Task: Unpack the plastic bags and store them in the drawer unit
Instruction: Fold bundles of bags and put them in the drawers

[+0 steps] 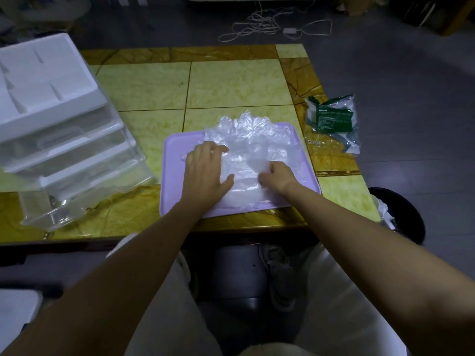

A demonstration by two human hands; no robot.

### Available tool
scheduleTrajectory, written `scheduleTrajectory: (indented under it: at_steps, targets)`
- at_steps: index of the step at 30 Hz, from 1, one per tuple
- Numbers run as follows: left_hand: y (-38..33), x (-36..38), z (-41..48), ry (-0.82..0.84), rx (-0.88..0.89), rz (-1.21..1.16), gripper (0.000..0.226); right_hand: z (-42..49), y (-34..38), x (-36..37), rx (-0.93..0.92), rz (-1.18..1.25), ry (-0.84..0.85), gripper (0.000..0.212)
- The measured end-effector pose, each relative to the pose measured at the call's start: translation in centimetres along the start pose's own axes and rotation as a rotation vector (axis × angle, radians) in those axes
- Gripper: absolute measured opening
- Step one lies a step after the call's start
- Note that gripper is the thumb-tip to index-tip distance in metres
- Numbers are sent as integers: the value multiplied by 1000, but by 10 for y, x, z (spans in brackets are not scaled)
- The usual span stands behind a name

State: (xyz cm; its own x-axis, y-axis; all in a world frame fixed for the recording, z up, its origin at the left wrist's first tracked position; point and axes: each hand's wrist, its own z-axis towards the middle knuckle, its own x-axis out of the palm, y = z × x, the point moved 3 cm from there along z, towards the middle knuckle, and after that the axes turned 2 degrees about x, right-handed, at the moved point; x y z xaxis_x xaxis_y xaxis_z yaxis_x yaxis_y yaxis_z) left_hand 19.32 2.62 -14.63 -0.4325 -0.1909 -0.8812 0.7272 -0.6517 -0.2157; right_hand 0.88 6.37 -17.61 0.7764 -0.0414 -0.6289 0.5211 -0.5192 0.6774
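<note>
A crumpled heap of clear plastic bags (253,140) lies on a lilac tray (172,160) near the table's front edge. My left hand (205,170) presses flat on the left side of the heap, fingers spread. My right hand (279,174) has its fingers curled into the plastic at the heap's right side, pinching it. The drawer unit (59,140), white-topped with clear drawers, stands at the table's left; its lowest drawer (55,214) is pulled out toward me.
An opened clear-and-green package wrapper (332,122) lies at the table's right edge. A black waste bin (397,214) stands on the floor to the right. The yellow tiled table (231,83) stretches behind the tray. White cables (267,24) lie on the floor beyond.
</note>
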Motion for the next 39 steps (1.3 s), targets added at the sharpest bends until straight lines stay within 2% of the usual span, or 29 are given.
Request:
scheduleTrajectory:
  at_steps: [1,2,4,6,7,11,13,14,16,18,20,22,24,26,27,30,32,34,36,37,39]
  targets:
    - [-5,-1,1,-41,148,81,50,1,1,0,9,-5,1,3]
    - [-9,2,1,-12,265,127,48,5,2,1,14,-7,2,7]
    - [-9,14,2,192,339,138,47,8,2,1,27,4,-8,11]
    - [-5,27,2,394,253,109,47,10,1,1,33,34,-13,12]
    - [-4,31,1,432,214,86,46,12,0,1,40,43,-12,16]
    - [3,32,5,449,69,-166,42,15,-3,-3,73,57,2,29]
    - [5,32,10,481,24,-226,34,15,-2,-6,50,59,-16,32]
    - [5,31,12,481,16,-223,30,13,-1,-7,7,68,-45,40]
    - [5,29,18,437,4,-213,26,1,9,-14,-199,31,-180,55]
    - [6,26,22,400,-23,-205,26,-11,19,-18,-473,-150,-273,55]
    - [9,22,24,381,-32,-197,32,-13,22,-15,-588,-372,-181,48]
    - [13,18,23,388,-47,-234,40,-11,21,-12,-566,-544,-91,32]
    - [17,13,21,382,-67,-232,35,-10,21,-12,-479,-487,-44,13]
    - [21,9,19,273,-66,-128,29,-8,20,-11,-359,-309,8,27]
    - [25,6,17,192,-92,-55,32,-7,22,-10,-310,-236,18,32]
    - [30,-7,11,-83,-268,-35,41,-2,25,-7,-180,-110,20,27]
    - [31,-9,8,-105,-419,-158,30,2,25,-3,-91,26,16,21]
    - [27,-2,8,148,-638,-409,19,2,23,0,3,191,3,9]
    - [16,13,5,427,-877,-850,26,1,22,2,68,308,25,5]
    - [8,19,3,493,-986,-1060,32,0,22,3,87,341,49,9]
    - [-2,26,5,489,-1104,-1294,42,-3,24,4,103,411,101,10]
